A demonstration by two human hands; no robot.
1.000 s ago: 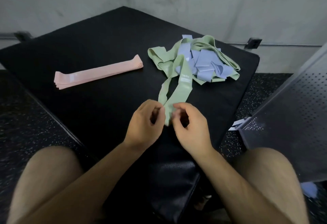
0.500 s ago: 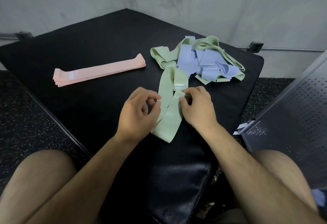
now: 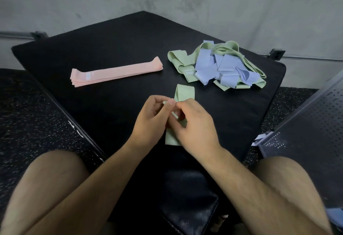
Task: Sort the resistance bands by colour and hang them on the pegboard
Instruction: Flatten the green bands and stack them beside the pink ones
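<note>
Two hands meet over the near part of the black mat (image 3: 111,45): the left hand (image 3: 150,121) and right hand (image 3: 194,123) both pinch one green band (image 3: 185,94) in curled fingertips. A second ago it trailed from the tangle; now it lies clear of it, so I judge it separated and ready to fold. Beyond lie the stacked pink bands (image 3: 117,74) on the left and the green-and-blue pile (image 3: 222,66) on the right. No container shows; the pegboard (image 3: 306,132) stands at right.
</note>
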